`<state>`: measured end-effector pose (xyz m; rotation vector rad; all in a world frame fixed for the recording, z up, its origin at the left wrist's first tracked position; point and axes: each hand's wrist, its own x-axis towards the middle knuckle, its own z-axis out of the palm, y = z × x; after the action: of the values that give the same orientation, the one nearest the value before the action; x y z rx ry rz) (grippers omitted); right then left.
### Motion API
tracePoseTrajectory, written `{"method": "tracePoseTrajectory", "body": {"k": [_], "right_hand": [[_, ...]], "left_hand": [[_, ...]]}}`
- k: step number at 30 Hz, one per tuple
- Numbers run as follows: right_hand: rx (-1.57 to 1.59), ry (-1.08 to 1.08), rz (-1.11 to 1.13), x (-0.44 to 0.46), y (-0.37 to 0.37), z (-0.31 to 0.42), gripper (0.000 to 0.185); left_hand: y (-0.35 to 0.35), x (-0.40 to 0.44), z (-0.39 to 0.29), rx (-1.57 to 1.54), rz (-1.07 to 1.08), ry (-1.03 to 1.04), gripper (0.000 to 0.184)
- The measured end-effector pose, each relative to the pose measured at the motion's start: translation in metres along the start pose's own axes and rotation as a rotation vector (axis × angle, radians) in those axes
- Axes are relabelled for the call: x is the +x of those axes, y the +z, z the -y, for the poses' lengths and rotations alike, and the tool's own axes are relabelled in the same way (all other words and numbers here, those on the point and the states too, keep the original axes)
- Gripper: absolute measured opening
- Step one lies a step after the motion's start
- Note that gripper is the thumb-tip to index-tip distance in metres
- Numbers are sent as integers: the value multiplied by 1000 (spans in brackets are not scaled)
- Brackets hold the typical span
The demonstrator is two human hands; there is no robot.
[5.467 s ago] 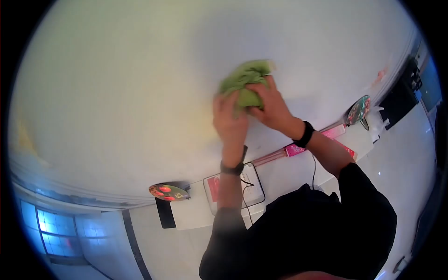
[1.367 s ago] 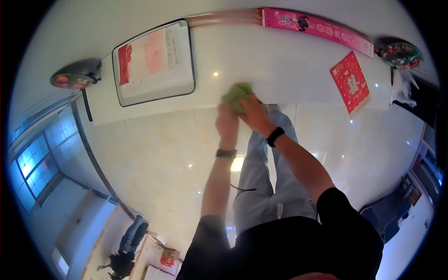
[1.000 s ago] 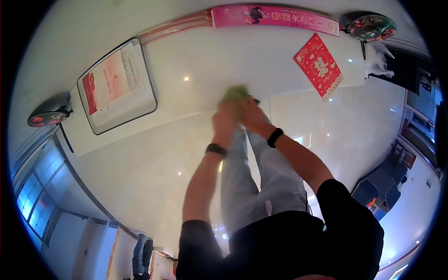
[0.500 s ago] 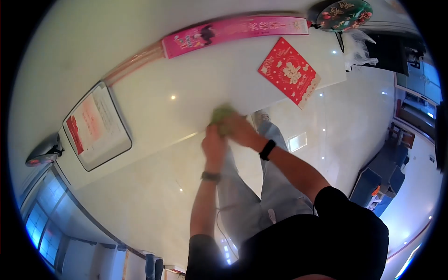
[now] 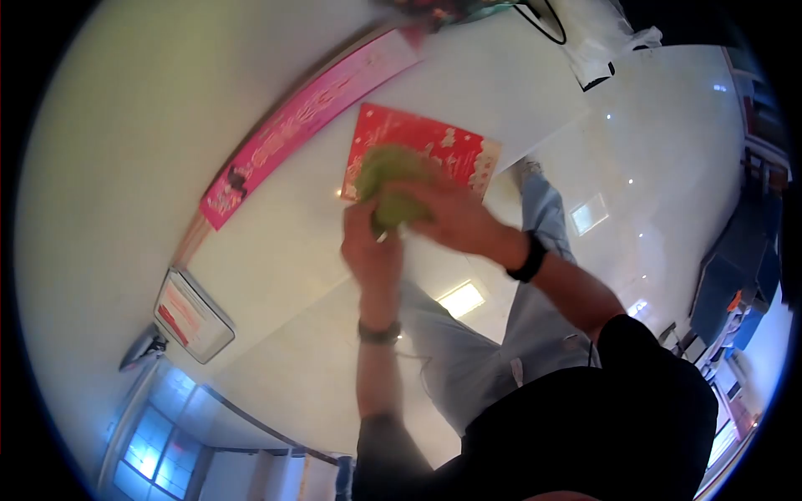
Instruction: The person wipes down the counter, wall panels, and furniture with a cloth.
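Note:
Both hands are closed on a crumpled green cloth (image 5: 388,167), blurred by motion and held in front of my body. My left hand (image 5: 370,246) grips its lower left side, while my right hand (image 5: 451,210) wraps over its right side; some fingertips are smeared. Behind the cloth, a red card with white and cream festive prints (image 5: 401,125) lies on the white tabletop (image 5: 276,259). The cloth and my hands cover part of the card. Whether the cloth touches the card I cannot tell.
A long pink printed strip (image 5: 313,113) runs along the table's back by the wall. At the left lies a dark-rimmed clear case with papers (image 5: 194,321). A white plastic bag (image 5: 595,37) is at the upper right. Dark blue furniture (image 5: 743,234) stands across the floor.
My view has turned, so the card and pink strip appear further left. My hands and the green cloth have moved up, and now overlap the red card. Both hands keep hold.

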<state>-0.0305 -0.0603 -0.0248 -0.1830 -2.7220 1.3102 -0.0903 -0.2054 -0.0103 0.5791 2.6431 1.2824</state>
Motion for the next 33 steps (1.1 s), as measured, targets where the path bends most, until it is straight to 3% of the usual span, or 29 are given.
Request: {"method": "tracePoseTrajectory", "body": {"k": [2, 4, 7, 10, 11, 13, 18, 21, 23, 27, 29, 33], "right_hand": [[58, 75, -54, 6, -76, -35, 52], [-33, 238, -94, -2, -127, -71, 50], [-66, 396, -130, -19, -162, -143, 49], [-156, 449, -38, -50, -144, -203, 49], [-110, 397, -135, -56, -129, -212, 48], [-69, 308, -55, -55, -124, -211, 48], [137, 254, 8, -14, -94, -198, 38], [95, 202, -59, 25, -93, -194, 39], [68, 273, -95, 42, -97, -203, 37], [50, 307, -239, 37, -130, -242, 33], [36, 348, -162, 21, -157, -259, 32], [4, 418, 37, -21, -198, -260, 41]], "left_hand": [[64, 32, -35, -25, 52, 117, 33], [123, 53, -73, -21, 106, 245, 45], [215, 62, -101, 30, 277, 36, 44], [276, 39, -87, 98, 316, -64, 36], [280, 35, -88, 123, 312, -107, 37], [269, 25, -84, 182, 310, -187, 40], [235, 54, -59, 360, 215, -116, 39], [224, 88, -44, 406, 170, -74, 36], [236, 115, -46, 425, 147, -107, 34], [282, 134, -84, 358, 161, 78, 32], [308, 123, -115, 356, 182, 97, 32], [326, 74, -127, 423, 307, -62, 31]]}}
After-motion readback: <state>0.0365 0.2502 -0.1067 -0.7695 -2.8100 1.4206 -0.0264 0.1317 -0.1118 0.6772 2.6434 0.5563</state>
